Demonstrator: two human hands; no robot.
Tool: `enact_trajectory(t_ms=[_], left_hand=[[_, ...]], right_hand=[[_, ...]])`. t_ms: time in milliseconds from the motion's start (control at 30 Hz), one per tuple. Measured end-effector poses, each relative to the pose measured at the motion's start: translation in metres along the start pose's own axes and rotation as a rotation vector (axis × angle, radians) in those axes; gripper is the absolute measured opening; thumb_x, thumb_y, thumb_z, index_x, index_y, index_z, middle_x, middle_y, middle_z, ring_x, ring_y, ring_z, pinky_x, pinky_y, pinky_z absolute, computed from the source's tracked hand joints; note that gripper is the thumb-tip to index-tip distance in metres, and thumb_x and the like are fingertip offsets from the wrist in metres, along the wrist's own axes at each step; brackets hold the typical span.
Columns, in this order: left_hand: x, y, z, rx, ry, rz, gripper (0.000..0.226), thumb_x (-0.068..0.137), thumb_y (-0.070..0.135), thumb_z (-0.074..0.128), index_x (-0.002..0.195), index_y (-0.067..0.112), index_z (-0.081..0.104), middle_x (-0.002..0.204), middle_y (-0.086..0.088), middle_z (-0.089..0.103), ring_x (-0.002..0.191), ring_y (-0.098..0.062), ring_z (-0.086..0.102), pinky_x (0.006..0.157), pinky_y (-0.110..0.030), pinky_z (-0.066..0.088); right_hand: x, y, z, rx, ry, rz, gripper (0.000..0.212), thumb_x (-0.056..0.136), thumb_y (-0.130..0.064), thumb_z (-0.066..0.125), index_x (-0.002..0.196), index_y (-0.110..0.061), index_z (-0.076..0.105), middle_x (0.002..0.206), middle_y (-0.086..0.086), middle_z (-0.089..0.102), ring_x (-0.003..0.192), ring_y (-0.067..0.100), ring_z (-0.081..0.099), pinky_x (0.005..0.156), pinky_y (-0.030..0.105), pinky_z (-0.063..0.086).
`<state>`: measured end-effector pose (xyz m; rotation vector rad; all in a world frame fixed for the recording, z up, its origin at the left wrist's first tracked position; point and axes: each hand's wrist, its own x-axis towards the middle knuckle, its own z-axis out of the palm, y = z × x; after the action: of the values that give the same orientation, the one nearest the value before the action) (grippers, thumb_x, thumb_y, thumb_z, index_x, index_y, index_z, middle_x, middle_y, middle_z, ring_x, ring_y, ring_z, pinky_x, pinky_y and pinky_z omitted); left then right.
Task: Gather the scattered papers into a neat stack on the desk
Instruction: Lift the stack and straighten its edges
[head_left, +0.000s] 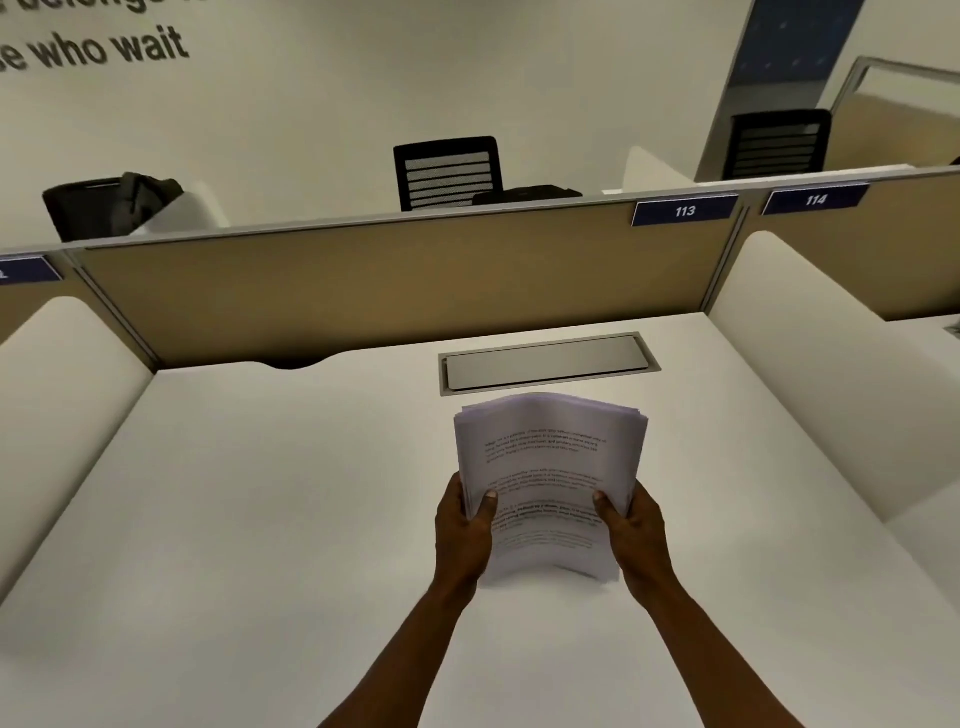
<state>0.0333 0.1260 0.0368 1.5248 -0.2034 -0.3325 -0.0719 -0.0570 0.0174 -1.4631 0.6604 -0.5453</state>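
White papers (550, 467) clamped by both hands' fingers (488, 501), seemingly above desk (260, 493), near grommet lid (545, 361).

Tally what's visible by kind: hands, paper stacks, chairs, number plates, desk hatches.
hands: 2, left and right
paper stack: 1, held by both
chairs: 2
readable number plates: 2, 113 and 114
desk hatch: 1
Total: 8

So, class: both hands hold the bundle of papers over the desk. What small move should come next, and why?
Probably tap the bundle's lower edge on the desk to square it. The papers are all gathered, with the left hand and right hand each in a grip on one side, yet the top edges look fanned and uneven, and the sheets bow upward.
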Motion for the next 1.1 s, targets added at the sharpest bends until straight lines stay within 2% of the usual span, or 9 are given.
enact_trajectory(t_ms=[233, 400, 533, 633, 700, 833, 900, 1000, 1100], left_hand=[[-0.006, -0.012, 0.001, 0.057, 0.004, -0.036, 0.036, 0.102, 0.013, 0.051, 0.117, 0.046, 0.057, 0.112, 0.015, 0.069, 0.105, -0.008, 0.067, 0.071, -0.014, 0.057], [-0.002, 0.001, -0.006, 0.104, 0.022, 0.009, 0.029, 0.098, 0.016, 0.058, 0.116, 0.040, 0.056, 0.118, 0.007, 0.067, 0.109, -0.017, 0.066, 0.071, -0.014, 0.056], [0.013, 0.051, -0.029, 0.356, 0.190, 0.295, 0.071, 0.087, 0.034, 0.074, 0.147, 0.028, 0.037, 0.149, 0.003, 0.047, 0.134, -0.016, 0.049, 0.104, -0.029, 0.046], [0.027, 0.095, -0.040, 0.639, 0.035, 0.510, 0.090, 0.080, 0.053, 0.074, 0.154, 0.034, 0.026, 0.161, 0.012, 0.030, 0.151, -0.007, 0.022, 0.116, -0.021, 0.023], [0.036, 0.112, -0.042, 0.767, -0.152, 0.540, 0.084, 0.079, 0.049, 0.076, 0.151, 0.035, 0.035, 0.156, 0.015, 0.039, 0.149, -0.004, 0.025, 0.118, -0.022, 0.025], [0.044, 0.115, -0.037, 0.678, -0.333, 0.369, 0.017, 0.088, 0.023, 0.071, 0.097, 0.037, 0.070, 0.094, 0.018, 0.074, 0.091, -0.006, 0.070, 0.074, -0.019, 0.050], [0.042, 0.107, -0.043, 0.600, -0.298, 0.373, 0.027, 0.090, 0.017, 0.069, 0.080, 0.041, 0.068, 0.074, 0.023, 0.071, 0.073, -0.001, 0.068, 0.061, -0.010, 0.046], [0.036, 0.094, -0.061, 0.420, -0.228, 0.313, 0.017, 0.088, 0.021, 0.071, 0.082, 0.037, 0.071, 0.079, 0.018, 0.074, 0.073, -0.001, 0.069, 0.060, -0.011, 0.052], [0.030, 0.079, -0.081, 0.222, -0.172, 0.186, 0.009, 0.083, 0.034, 0.068, 0.088, 0.030, 0.075, 0.086, 0.007, 0.077, 0.075, -0.009, 0.072, 0.059, -0.018, 0.055]], right_hand=[[-0.008, 0.010, -0.005, -0.076, 0.011, -0.010, 0.027, 0.094, -0.017, 0.065, 0.114, -0.035, 0.062, 0.107, -0.005, 0.071, 0.102, 0.018, 0.067, 0.079, 0.026, 0.056], [-0.001, -0.017, -0.013, -0.239, -0.017, -0.144, 0.031, 0.095, -0.018, 0.064, 0.105, -0.046, 0.061, 0.098, -0.015, 0.071, 0.090, 0.006, 0.069, 0.067, 0.018, 0.056], [0.012, -0.050, -0.025, -0.498, -0.101, -0.326, 0.009, 0.096, -0.018, 0.058, 0.099, -0.025, 0.064, 0.081, -0.006, 0.069, 0.073, 0.012, 0.065, 0.062, 0.032, 0.055], [0.017, -0.079, -0.024, -0.653, -0.186, -0.406, 0.014, 0.090, -0.022, 0.051, 0.094, -0.029, 0.063, 0.075, -0.010, 0.067, 0.067, 0.009, 0.063, 0.058, 0.025, 0.048], [0.019, -0.096, -0.017, -0.779, -0.249, -0.439, 0.015, 0.091, -0.020, 0.052, 0.098, -0.025, 0.065, 0.080, -0.006, 0.071, 0.068, 0.013, 0.065, 0.061, 0.028, 0.052], [0.020, -0.121, -0.003, -0.909, -0.367, -0.463, 0.015, 0.091, -0.017, 0.058, 0.101, -0.026, 0.065, 0.090, -0.004, 0.075, 0.077, 0.019, 0.067, 0.070, 0.035, 0.056], [0.023, -0.133, -0.010, -0.918, -0.444, -0.405, 0.012, 0.090, -0.025, 0.063, 0.101, -0.029, 0.066, 0.095, -0.006, 0.074, 0.082, 0.017, 0.067, 0.073, 0.034, 0.056], [0.034, -0.141, -0.050, -0.866, -0.523, -0.195, 0.027, 0.080, -0.040, 0.079, 0.105, -0.033, 0.069, 0.100, -0.010, 0.072, 0.088, 0.013, 0.068, 0.072, 0.026, 0.057], [0.036, -0.127, -0.087, -0.393, -0.580, 0.000, 0.037, 0.081, -0.024, 0.080, 0.117, -0.024, 0.069, 0.110, 0.002, 0.075, 0.102, 0.022, 0.070, 0.081, 0.034, 0.061]])
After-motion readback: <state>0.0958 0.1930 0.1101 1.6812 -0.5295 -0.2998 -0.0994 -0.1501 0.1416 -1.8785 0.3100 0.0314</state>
